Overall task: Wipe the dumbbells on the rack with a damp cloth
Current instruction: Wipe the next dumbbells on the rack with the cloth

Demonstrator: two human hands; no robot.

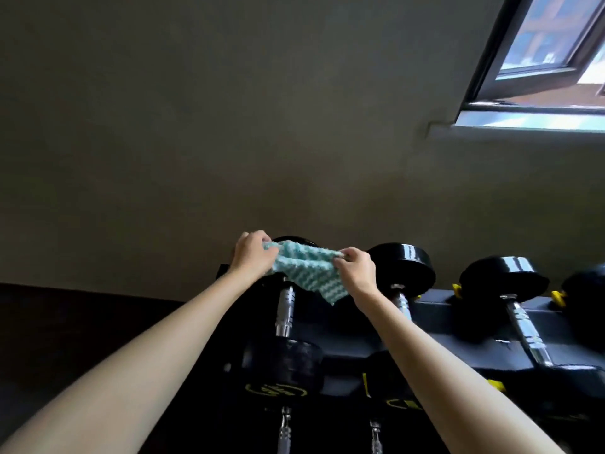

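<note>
The cloth [307, 273], teal with a pale zigzag weave, was stretched over the far head of the leftmost dumbbell [285, 322] on the rack [458, 322]. Our left hand [252, 257] gripped its left edge. Our right hand [357, 270] pinched its right edge, the fingers [343, 255] curled on the fabric. One corner hung free beside the chrome handle. We judged the wiping of this head to be in hand. The next move called for drawing the cloth down the handle, then proceeding to the neighbouring dumbbell [406, 263]. The heads appeared glossy black.
</note>
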